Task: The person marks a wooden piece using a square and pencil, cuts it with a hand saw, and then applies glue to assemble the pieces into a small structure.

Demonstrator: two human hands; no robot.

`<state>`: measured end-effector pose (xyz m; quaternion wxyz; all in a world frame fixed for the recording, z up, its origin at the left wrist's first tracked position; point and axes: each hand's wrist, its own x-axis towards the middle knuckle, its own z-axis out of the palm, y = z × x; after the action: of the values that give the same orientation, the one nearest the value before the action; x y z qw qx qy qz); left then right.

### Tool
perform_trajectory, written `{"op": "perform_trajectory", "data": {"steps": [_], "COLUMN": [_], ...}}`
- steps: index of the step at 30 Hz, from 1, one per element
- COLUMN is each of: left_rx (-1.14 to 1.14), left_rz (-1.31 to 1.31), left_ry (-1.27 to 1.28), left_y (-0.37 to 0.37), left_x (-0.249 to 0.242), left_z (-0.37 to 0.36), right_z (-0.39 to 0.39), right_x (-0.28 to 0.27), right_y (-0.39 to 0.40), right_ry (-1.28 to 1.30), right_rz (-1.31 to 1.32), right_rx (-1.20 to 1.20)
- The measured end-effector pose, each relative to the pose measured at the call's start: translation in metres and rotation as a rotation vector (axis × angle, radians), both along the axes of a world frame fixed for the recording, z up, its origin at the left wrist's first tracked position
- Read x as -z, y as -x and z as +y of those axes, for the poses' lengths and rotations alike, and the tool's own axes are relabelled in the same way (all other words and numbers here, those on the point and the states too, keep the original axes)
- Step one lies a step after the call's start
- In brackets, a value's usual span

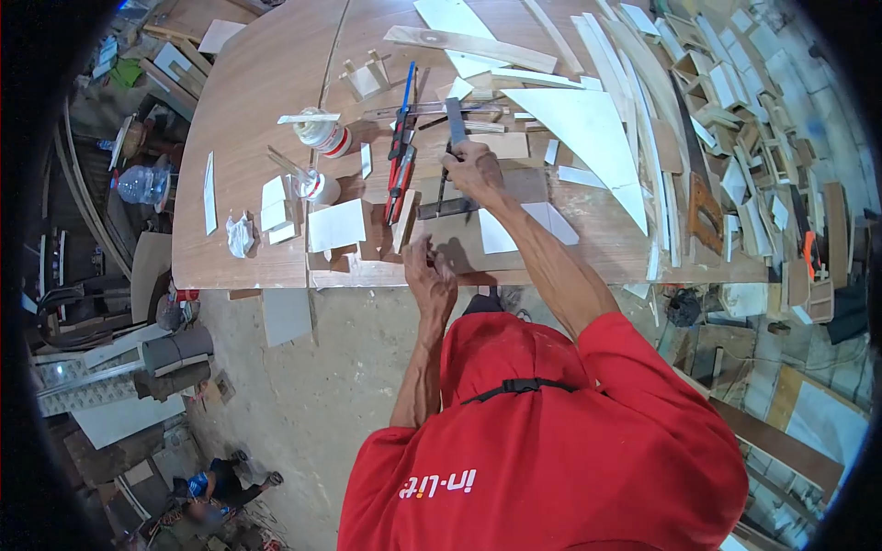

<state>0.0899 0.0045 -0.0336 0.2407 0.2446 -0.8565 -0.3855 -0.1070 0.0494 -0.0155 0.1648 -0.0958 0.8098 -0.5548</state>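
In the head view, my right hand (pixel 475 172) reaches over the table with its fingers closed around a grey flat bar (pixel 456 119) that sticks out away from me. Below this hand, a dark bar runs down to a black block (pixel 447 208) lying on a brown board (pixel 528 186). My left hand (pixel 432 275) is at the table's near edge, fingers curled; what they hold, if anything, is too small to make out. Close to it stands a narrow wood strip (pixel 404 220). Red-and-black tools (pixel 401 156) lie to the left of my right hand.
On the wooden table (pixel 248 101) are a white glue bottle (pixel 329 138), an open white container (pixel 317 186) with sticks, white blocks (pixel 336 226) and a large white triangular panel (pixel 593 138). A handsaw (pixel 706 213) and scrap wood lie right. Another person (pixel 225 482) is on the floor, lower left.
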Motion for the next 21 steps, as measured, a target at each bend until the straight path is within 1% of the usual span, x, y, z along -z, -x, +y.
{"op": "perform_trajectory", "data": {"steps": [2,4,6,8,10,12,14,16,18,20,21], "left_rx": [-0.038,-0.024,-0.023,0.006,0.012,0.017,0.042,0.078,0.133,0.191,0.241], "left_rz": [-0.009,-0.04,-0.004,-0.017,-0.017,-0.02,-0.029,-0.028,-0.049,-0.024,-0.065], "left_ry": [-0.003,-0.058,-0.042,-0.117,-0.124,-0.138,-0.139,-0.14,-0.138,-0.149,-0.097], "left_y": [-0.009,-0.015,-0.02,-0.023,-0.023,-0.022,-0.019,-0.011,-0.002,0.01,0.017], "left_x": [0.005,0.008,0.009,0.009,0.008,0.007,0.004,-0.001,-0.008,-0.01,-0.009], "left_z": [-0.002,-0.007,-0.012,-0.013,-0.014,-0.013,-0.013,-0.013,-0.01,-0.006,-0.003], "right_z": [-0.02,-0.037,-0.053,-0.068,-0.069,-0.066,-0.053,-0.026,0.013,0.055,0.078], "right_x": [-0.002,0.003,0.013,0.033,0.028,0.025,0.018,0.006,0.0,0.005,0.009], "right_y": [0.003,0.008,0.013,0.019,0.022,0.017,0.013,0.007,0.006,0.006,0.009], "right_ry": [-0.181,-0.202,-0.25,-0.3,-0.319,-0.32,-0.327,-0.251,-0.219,-0.194,-0.255], "right_rz": [0.111,0.104,0.088,0.106,0.075,0.097,0.125,0.176,0.15,0.165,0.194], "right_rx": [-0.067,-0.105,-0.16,-0.137,-0.2,-0.15,-0.089,0.019,0.033,0.155,0.217]}}
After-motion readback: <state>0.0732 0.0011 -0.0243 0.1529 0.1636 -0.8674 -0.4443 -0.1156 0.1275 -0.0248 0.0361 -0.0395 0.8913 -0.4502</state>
